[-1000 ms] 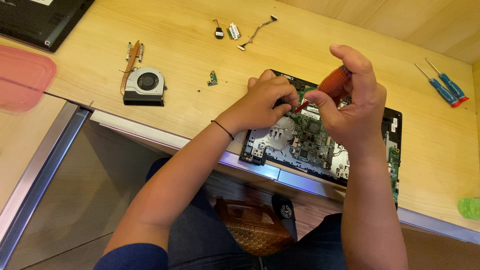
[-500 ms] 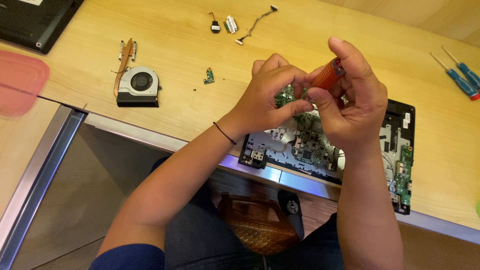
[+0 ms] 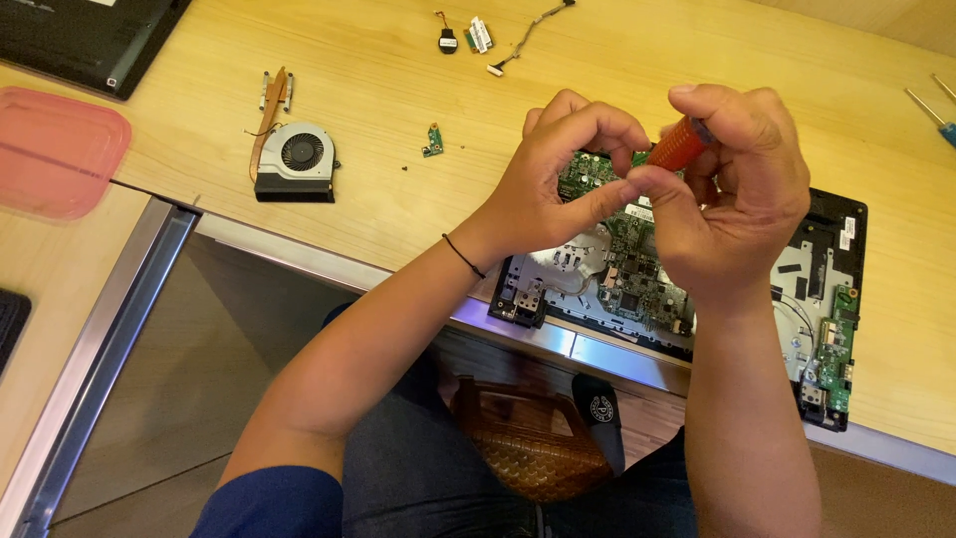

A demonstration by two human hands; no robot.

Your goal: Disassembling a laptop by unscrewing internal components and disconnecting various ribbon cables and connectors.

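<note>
An opened laptop base [image 3: 827,269] with a green circuit board [image 3: 637,269] lies on the wooden table's front edge. My right hand [image 3: 737,189] is closed around an orange-handled screwdriver [image 3: 679,147], held up above the board. My left hand [image 3: 563,174] sits against it, its thumb and fingers pinched at the screwdriver's tip end. The tip itself is hidden between my fingers. A black band circles my left wrist.
A cooling fan with a copper heat pipe [image 3: 291,154] lies at left. A small green board [image 3: 432,140] and loose connectors and cables [image 3: 478,35] lie farther back. A pink tray [image 3: 55,149], a black laptop lid [image 3: 90,40], and blue screwdrivers [image 3: 936,110] ring the table.
Both hands lifted off the board and rose together with the screwdriver. The view shifted so the laptop base sits farther right in frame.
</note>
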